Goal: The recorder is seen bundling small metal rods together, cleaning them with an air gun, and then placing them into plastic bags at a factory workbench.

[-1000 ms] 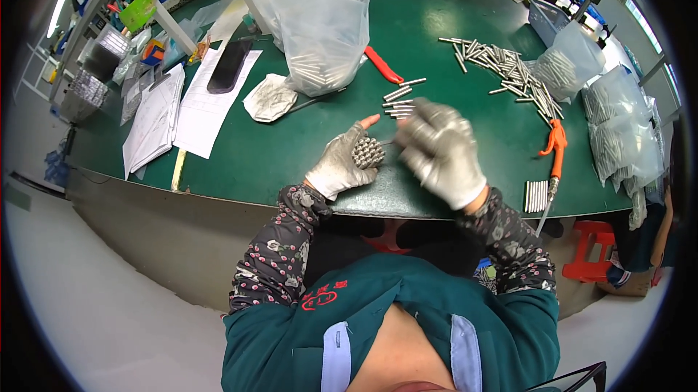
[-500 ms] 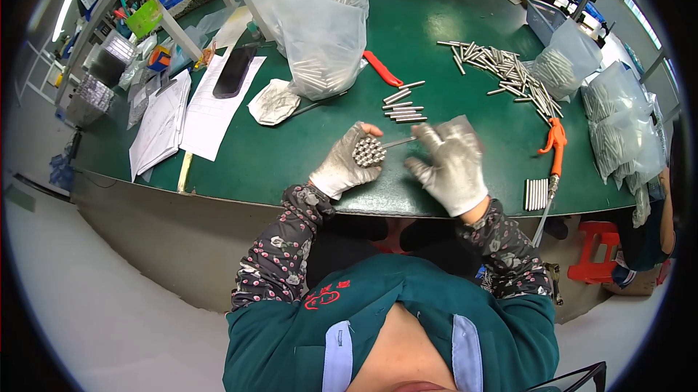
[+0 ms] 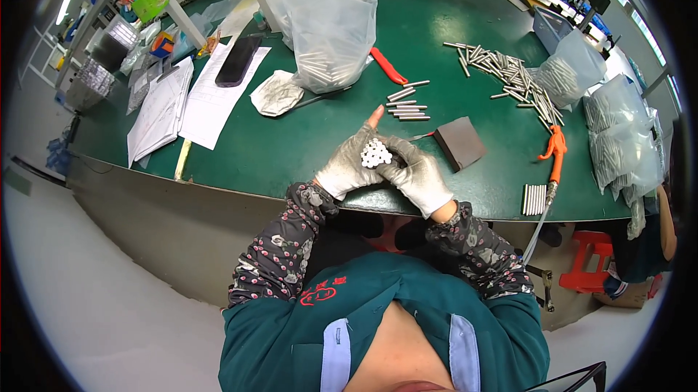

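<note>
Gloved and close to the table's front edge, my left hand (image 3: 345,166) holds a bundle of short metal pins (image 3: 376,153), their bright round ends facing up. Its bare thumb sticks out away from the bundle. My right hand (image 3: 422,180), gloved too, presses against the bundle's right side with curled fingers; its fingertips are partly hidden. Just right of it lies a dark brown block (image 3: 460,145), with a thin metal strip (image 3: 421,136) at its left side. Several loose pins (image 3: 408,111) lie in a small group beyond my hands.
A large pile of pins (image 3: 512,76) lies at the right, near an orange air gun (image 3: 556,152) and a neat row of pins (image 3: 534,200). Bags of pins (image 3: 331,36) stand at the back. Red-handled pliers (image 3: 387,66), a phone (image 3: 238,61) and papers (image 3: 218,112) lie farther left.
My right hand has moved left from over the brown block onto the pin bundle. The block now lies uncovered on the table. My left thumb has stretched outward.
</note>
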A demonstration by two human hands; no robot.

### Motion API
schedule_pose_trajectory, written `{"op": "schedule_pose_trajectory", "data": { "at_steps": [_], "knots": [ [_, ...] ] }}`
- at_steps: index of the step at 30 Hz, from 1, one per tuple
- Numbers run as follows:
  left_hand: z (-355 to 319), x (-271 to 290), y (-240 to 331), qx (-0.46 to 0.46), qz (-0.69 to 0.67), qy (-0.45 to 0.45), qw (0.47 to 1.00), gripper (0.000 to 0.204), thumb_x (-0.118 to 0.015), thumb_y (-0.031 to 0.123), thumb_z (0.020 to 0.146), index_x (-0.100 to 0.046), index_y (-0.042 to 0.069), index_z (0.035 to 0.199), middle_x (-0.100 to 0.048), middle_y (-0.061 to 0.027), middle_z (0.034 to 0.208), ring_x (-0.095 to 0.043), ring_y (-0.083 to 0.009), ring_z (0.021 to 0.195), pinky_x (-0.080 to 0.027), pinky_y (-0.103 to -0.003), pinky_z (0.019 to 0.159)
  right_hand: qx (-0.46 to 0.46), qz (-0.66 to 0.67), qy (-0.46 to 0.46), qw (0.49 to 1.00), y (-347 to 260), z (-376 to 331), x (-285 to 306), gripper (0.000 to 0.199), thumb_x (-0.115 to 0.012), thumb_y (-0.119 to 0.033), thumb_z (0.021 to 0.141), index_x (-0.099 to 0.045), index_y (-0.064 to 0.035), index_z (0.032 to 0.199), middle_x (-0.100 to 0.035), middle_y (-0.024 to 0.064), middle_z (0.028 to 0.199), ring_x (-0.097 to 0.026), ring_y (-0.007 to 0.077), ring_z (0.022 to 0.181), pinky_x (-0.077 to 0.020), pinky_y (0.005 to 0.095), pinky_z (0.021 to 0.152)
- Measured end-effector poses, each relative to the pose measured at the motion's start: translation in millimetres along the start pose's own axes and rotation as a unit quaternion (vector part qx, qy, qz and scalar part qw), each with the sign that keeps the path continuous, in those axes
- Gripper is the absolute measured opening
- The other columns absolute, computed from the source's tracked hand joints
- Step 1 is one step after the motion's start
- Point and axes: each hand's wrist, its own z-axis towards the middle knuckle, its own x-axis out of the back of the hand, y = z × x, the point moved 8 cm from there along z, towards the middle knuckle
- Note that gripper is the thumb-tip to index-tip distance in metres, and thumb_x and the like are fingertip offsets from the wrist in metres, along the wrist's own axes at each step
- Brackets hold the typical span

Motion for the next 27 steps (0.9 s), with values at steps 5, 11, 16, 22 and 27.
{"op": "schedule_pose_trajectory", "data": {
  "at_steps": [5,11,16,22,27],
  "knots": [
    [0.8,0.0,1.4,-0.015,0.006,-0.006,1.000,0.115,-0.079,0.007,0.058,-0.007,0.015,0.146,-0.058,-0.0020,0.098,-0.056,-0.0138,0.090,-0.044,-0.027,0.084,-0.032,0.019,-0.008,0.999,12.1,1.1,-2.0,0.049,-0.071,-0.020,0.078,-0.055,-0.0043,0.121,-0.064,0.0109,0.104,-0.061,0.0147,0.091,-0.0481,0.0267,0.080],
    [1.7,-3.1,1.7,0.007,-0.034,-0.013,0.999,0.120,-0.084,0.011,0.055,-0.006,0.009,0.146,-0.054,0.0009,0.103,-0.050,-0.0118,0.097,-0.038,-0.026,0.092,-0.026,0.052,-0.007,0.998,19.4,0.9,-3.2,0.051,-0.072,-0.020,0.078,-0.052,-0.0011,0.122,-0.063,0.0090,0.102,-0.060,0.0122,0.090,-0.0480,0.0257,0.079],
    [0.8,-3.0,-1.4,-0.004,-0.053,-0.008,0.999,0.120,-0.084,0.010,0.055,-0.006,0.009,0.146,-0.055,0.0008,0.103,-0.050,-0.0114,0.097,-0.039,-0.026,0.090,-0.051,0.042,-0.018,0.998,13.4,-1.3,-0.5,0.051,-0.072,-0.018,0.078,-0.052,0.0004,0.121,-0.062,0.0085,0.104,-0.059,0.0115,0.092,-0.0472,0.0251,0.081],
    [-0.8,-2.8,3.4,-0.022,0.004,0.000,1.000,0.109,-0.080,0.010,0.062,-0.010,0.015,0.146,-0.057,-0.0029,0.099,-0.055,-0.0126,0.091,-0.044,-0.026,0.084,-0.041,0.111,-0.011,0.993,24.1,-4.9,-3.0,0.048,-0.070,-0.011,0.078,-0.052,0.0031,0.120,-0.060,0.0087,0.108,-0.057,0.0117,0.095,-0.0463,0.0245,0.083],
    [-1.7,-3.5,6.6,-0.027,0.029,0.003,0.999,0.107,-0.080,0.011,0.064,-0.011,0.016,0.146,-0.058,-0.0036,0.099,-0.055,-0.0126,0.090,-0.044,-0.026,0.084,-0.034,0.123,-0.011,0.992,23.1,-6.2,-3.2,0.046,-0.068,-0.006,0.078,-0.050,0.0043,0.120,-0.059,0.0090,0.109,-0.056,0.0120,0.096,-0.0461,0.0240,0.084]
  ]
}}
